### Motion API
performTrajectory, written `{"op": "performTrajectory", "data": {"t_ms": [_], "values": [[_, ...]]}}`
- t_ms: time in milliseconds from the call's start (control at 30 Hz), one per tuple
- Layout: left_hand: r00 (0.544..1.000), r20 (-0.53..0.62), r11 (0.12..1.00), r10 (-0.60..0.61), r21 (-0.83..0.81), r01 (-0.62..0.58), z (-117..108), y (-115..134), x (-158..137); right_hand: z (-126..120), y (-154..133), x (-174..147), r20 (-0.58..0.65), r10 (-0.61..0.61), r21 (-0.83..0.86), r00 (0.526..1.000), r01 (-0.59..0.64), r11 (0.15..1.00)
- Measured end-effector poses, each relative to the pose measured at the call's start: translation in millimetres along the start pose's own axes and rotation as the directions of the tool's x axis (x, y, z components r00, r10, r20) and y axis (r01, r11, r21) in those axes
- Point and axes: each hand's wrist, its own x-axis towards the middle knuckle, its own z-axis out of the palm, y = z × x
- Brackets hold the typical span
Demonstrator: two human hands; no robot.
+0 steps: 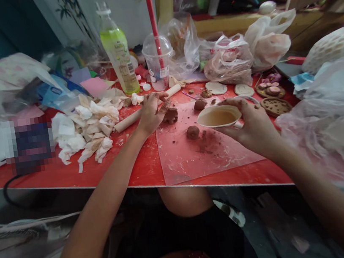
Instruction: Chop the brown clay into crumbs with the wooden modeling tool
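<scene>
My left hand [151, 114] reaches over the red table, its thumb and fingers around a dark brown clay lump [171, 115]. Just behind that hand lies a pale rolling pin [129, 120], set at a slant. In my right hand [256, 127] is a small white cup [236, 116], tilted towards me, with brownish liquid inside. Between the hands, a round ball of brown clay [193, 132] rests on a clear plastic sheet [176, 162] among dark crumbs. Another clay lump [200, 104] sits farther back, left of the cup.
Crumpled tissues [94, 123] are heaped on the left. A green drink bottle [119, 55] and a lidded plastic cup [156, 67] with a red straw stand behind. Flat pale clay discs [216, 87], a brown disc [276, 106] and plastic bags [334, 123] lie to the right.
</scene>
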Motion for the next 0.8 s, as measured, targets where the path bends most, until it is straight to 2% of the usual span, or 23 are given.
{"op": "performTrajectory", "data": {"t_ms": [233,567,800], "values": [[1.000,0.012,1.000,-0.012,-0.001,0.012,-1.1,0.2,0.3,2.0,2.2,-1.1,0.020,-0.044,0.000,0.999,0.045,0.999],[0.998,0.026,0.998,-0.053,-0.028,0.054,-1.6,2.1,0.7,5.8,4.2,-2.5,0.053,-0.015,0.061,0.998,0.012,0.998],[0.998,0.018,0.998,-0.053,-0.015,0.053,-1.2,1.5,0.9,7.7,5.1,-3.6,0.042,-0.073,0.029,0.996,0.072,0.997]]}}
